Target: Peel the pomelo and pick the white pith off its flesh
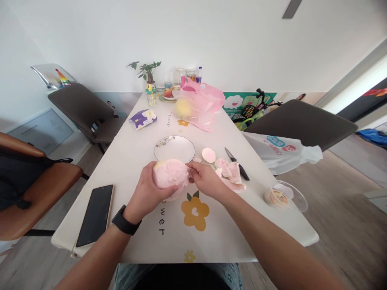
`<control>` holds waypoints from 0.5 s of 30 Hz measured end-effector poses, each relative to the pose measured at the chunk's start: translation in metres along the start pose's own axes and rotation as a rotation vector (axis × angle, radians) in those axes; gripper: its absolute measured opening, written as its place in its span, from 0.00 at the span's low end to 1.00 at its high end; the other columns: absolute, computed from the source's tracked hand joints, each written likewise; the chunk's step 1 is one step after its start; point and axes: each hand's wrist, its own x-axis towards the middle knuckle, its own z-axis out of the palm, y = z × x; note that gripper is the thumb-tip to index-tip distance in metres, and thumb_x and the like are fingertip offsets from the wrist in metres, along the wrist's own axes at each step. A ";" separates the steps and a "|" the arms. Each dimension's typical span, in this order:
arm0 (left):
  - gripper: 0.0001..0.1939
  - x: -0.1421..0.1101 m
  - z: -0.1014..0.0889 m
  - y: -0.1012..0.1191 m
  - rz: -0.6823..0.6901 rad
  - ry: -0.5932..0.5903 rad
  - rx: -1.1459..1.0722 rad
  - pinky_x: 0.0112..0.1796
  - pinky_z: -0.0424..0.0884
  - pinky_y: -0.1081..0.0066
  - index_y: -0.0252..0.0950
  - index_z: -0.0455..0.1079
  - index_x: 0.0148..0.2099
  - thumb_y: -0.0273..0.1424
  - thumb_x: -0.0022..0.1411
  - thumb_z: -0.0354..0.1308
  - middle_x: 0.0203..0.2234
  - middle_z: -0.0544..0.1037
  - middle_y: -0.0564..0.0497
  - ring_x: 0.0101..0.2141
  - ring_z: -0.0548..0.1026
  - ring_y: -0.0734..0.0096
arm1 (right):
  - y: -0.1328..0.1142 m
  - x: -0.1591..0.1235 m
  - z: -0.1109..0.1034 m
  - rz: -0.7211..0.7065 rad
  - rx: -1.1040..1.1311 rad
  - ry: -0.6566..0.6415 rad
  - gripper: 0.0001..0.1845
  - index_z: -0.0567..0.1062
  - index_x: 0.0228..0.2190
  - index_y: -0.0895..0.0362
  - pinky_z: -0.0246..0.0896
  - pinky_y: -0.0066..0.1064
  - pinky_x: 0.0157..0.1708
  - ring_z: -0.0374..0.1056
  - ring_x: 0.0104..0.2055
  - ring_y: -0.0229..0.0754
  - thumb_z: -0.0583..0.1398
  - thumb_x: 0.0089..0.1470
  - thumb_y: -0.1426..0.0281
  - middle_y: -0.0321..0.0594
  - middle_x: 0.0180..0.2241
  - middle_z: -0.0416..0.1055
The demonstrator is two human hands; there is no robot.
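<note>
A large, partly peeled pomelo (171, 174) with pale pink pith is held above the table, in front of a white plate (174, 150) with a patterned rim. My left hand (148, 189) wraps round its left side, thumb across the front. At its right side, my right hand (205, 177) pinches the torn edge of the pith; the fingertips are partly hidden. Right of my right hand lie pieces of pomelo peel (230, 172) and a round cut cap of peel (209, 155). Beside them is a knife (238, 165) with a black handle.
A phone (95, 215) lies at the table's left. Tissues (143, 119), a pink plastic bag (208, 100), a yellow pomelo (184, 107) and a potted plant (148, 72) stand farther back. A clear bowl (298, 197) sits at the right edge; a white bag (281, 151) hangs beyond it.
</note>
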 end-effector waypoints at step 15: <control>0.48 0.006 0.012 -0.002 0.010 -0.111 -0.088 0.59 0.64 0.47 0.41 0.53 0.66 0.45 0.48 0.71 0.63 0.62 0.40 0.62 0.63 0.45 | 0.002 -0.025 -0.018 -0.154 -0.281 0.004 0.23 0.69 0.57 0.51 0.63 0.37 0.46 0.70 0.51 0.47 0.52 0.62 0.74 0.42 0.54 0.74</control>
